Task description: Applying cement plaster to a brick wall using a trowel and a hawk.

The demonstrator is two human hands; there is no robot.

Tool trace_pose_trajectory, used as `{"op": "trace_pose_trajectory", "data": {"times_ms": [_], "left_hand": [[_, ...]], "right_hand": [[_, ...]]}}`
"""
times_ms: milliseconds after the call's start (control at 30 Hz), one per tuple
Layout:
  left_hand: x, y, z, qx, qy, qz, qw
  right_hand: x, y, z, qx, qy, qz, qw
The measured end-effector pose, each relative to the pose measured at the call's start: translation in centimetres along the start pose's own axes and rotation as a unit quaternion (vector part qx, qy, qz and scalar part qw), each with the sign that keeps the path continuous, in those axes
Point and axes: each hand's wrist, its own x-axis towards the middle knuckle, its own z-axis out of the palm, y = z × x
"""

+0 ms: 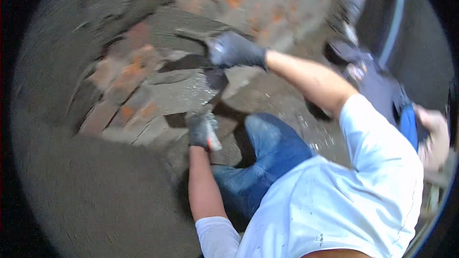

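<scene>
Grey mortar (95, 177) coats the surface across the left and near left, rough and ridged toward the far left. Amid it lies a bare patch of reddish and grey bricks (119, 88), with the coat's ragged edge around it. A second patch of stained masonry (267, 2), grey with orange blotches, shows on the far side.

The right hand (234, 51), in a dark glove, is closed around a tool (191, 35) whose blurred blade points left, over wet, glistening grey mix (184, 91) in what looks like a dark tub (217, 80). The left hand (202, 126), also gloved, is at the tub's near side; whether its fingers grip the rim cannot be told.

At right, a pale blue hose (395, 19) runs along a dark wall (423, 43), near someone's dark-clothed legs (377, 83). The ground (306, 129) between is wet in spots.
</scene>
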Motion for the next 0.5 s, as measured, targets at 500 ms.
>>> {"op": "trace_pose_trajectory", "data": {"times_ms": [500], "left_hand": [[7.8, -20.6, -2.1, 0.067, -0.257, -0.227, 0.937]], "right_hand": [[-38.3, 3.7, 0.1, 0.226, -0.106, 0.699, 0.67]]}}
